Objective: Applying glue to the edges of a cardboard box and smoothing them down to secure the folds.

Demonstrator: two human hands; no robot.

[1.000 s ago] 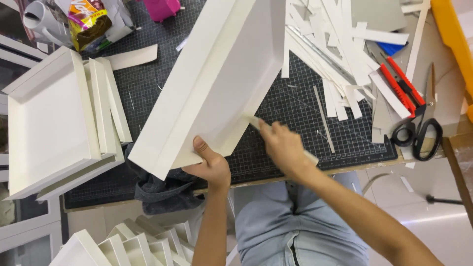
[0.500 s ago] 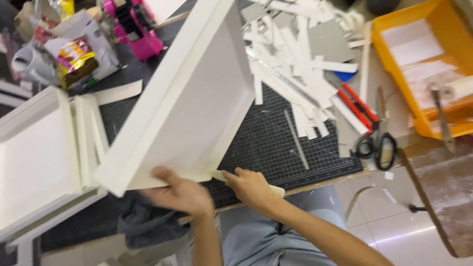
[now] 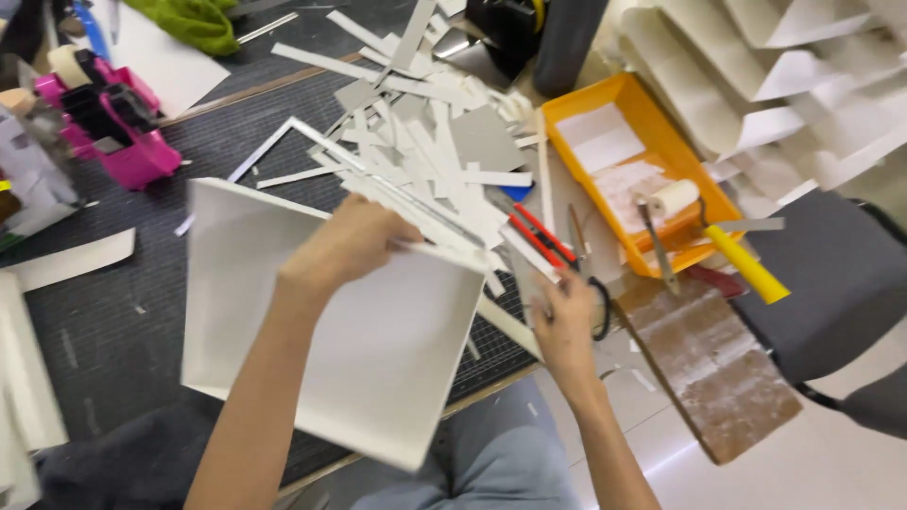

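A large shallow white cardboard box (image 3: pixel 378 349) lies tilted over the black cutting mat (image 3: pixel 113 312) and juts past the table's front edge. My left hand (image 3: pixel 350 241) grips its far rim from above. My right hand (image 3: pixel 562 326) is at the box's right corner, closed on a narrow white card strip (image 3: pixel 505 326) that runs along that side. Black-handled scissors (image 3: pixel 597 304) lie just beyond its fingers.
A heap of white card strips (image 3: pixel 425 161) covers the mat behind the box, with a red utility knife (image 3: pixel 539 236) beside it. At the right stand an orange paint tray (image 3: pixel 605 99) holding a yellow-handled roller (image 3: pixel 746 264), a stained brown board (image 3: pixel 709 368) and a grey chair (image 3: pixel 831 274). A pink tape dispenser (image 3: pixel 123 132) is far left.
The view has swung right. The box has dropped from steeply upright to nearly flat. My left hand went from its near edge to its far rim; my right hand still holds the strip.
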